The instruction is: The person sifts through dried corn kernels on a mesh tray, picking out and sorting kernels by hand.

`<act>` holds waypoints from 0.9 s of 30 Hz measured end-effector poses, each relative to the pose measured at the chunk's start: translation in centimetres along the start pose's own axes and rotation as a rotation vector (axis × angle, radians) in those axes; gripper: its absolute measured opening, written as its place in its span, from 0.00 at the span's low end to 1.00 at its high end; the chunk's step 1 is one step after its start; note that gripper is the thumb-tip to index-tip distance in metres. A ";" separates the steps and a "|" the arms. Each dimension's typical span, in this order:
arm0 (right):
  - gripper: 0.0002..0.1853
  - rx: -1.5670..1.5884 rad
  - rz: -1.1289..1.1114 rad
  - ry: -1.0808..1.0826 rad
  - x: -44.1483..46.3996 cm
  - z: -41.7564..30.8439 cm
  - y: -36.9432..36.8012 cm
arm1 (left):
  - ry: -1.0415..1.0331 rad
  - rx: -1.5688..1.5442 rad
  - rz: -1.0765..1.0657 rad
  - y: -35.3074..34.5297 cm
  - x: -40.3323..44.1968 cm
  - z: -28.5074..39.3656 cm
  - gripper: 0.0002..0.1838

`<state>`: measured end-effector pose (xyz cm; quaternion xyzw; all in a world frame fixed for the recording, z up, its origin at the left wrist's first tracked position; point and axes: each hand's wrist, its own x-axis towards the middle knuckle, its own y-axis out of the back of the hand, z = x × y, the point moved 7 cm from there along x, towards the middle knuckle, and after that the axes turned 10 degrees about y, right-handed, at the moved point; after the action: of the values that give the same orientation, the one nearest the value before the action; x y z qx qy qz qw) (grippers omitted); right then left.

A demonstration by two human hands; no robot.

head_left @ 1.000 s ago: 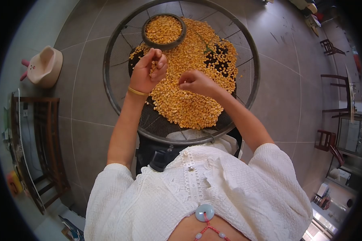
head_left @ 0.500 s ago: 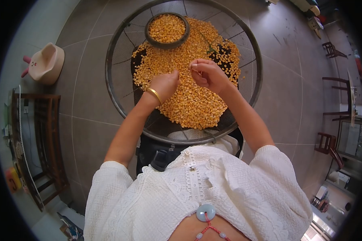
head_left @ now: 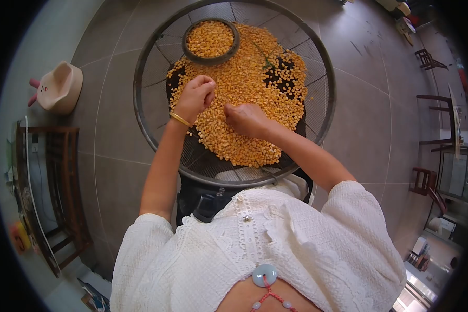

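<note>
Yellow corn kernels (head_left: pixel 244 148) lie spread over a large round mesh sieve (head_left: pixel 330 99) with a dark rim. My left hand (head_left: pixel 196 96), a gold bangle at its wrist, is curled closed over the left side of the kernels, just below a round bowl. Lower and nearer the middle, my right hand (head_left: pixel 247 119) has its thumb and fingers pressed together at the corn. Whatever either hand may pinch is too small or hidden to tell. The dark bowl (head_left: pixel 211 61), filled with kernels, sits inside the sieve at the far left.
A green sprig (head_left: pixel 268 61) lies among the kernels. A pale child's seat (head_left: pixel 67 88) with pink handles stands on the tiled floor to the left, above a wooden chair (head_left: pixel 65 182). Dark wooden stools (head_left: pixel 425 179) are on the right.
My left hand has moved up and left, away from the middle of the corn. My right hand has come down and left onto the kernels.
</note>
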<state>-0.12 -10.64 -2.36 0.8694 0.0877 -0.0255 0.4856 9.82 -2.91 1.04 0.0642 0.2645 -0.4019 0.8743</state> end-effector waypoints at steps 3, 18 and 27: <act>0.09 0.210 0.218 0.079 0.7 1.2 1.4 | 0.070 -0.229 -0.157 -0.3 -0.4 0.0 0.07; 0.12 1.752 0.257 -0.108 -0.8 4.0 4.2 | -0.276 1.504 -0.198 -9.3 -2.6 -5.7 0.10; 0.12 0.092 0.144 -0.125 -0.3 2.8 2.1 | 0.058 -0.141 -0.222 -2.1 0.1 -1.5 0.06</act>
<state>0.04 -14.19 -2.03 0.8915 -0.0067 -0.0487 0.4503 7.78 -3.92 -0.07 -0.0154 0.3228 -0.4745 0.8188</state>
